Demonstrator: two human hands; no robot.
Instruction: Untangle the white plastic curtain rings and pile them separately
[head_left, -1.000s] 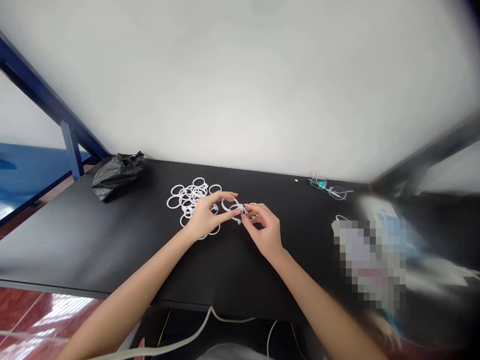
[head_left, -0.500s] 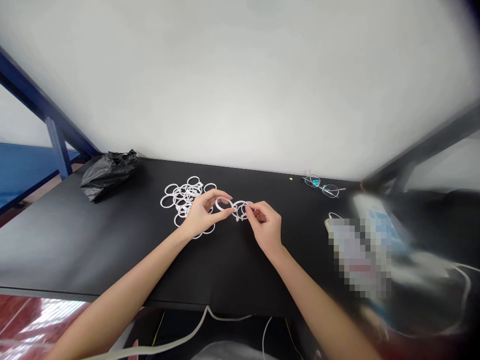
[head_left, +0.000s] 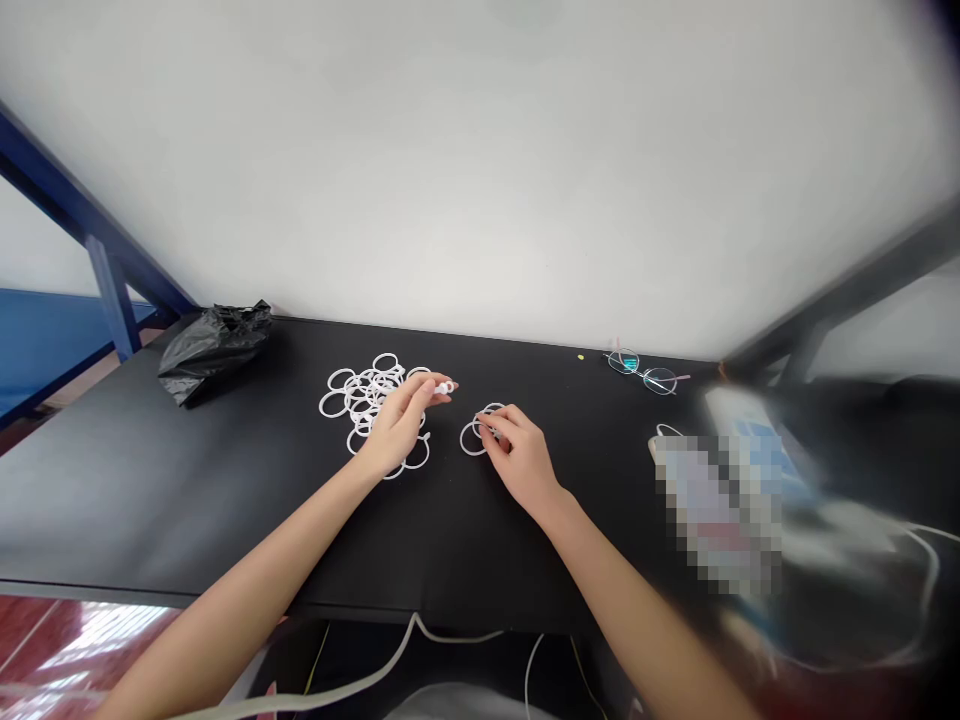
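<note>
A pile of thin white rings [head_left: 361, 392] lies on the black tabletop, some with small knobs on their rims. Over the right side of this pile is my left hand [head_left: 401, 420], its fingers pinched on a white ring [head_left: 445, 387]. Only the ring's small knobbed end shows past the fingertips; the rest is hidden. To the right, my right hand [head_left: 521, 455] is closed at the fingertips on a few overlapping white rings [head_left: 471, 440] low over the table. Its fingers partly cover them.
A crumpled black plastic bag [head_left: 217, 345] sits at the back left. Eyeglasses [head_left: 641, 374] and a tiny yellow bit [head_left: 580, 357] lie near the wall. On the right are a blurred-out phone [head_left: 712, 510] and a white cable. Another cable [head_left: 360, 685] hangs below the front edge.
My hands have moved apart slightly. The ring in my left hand has turned and come away from the rings at my right hand, which has lowered a little with them.
</note>
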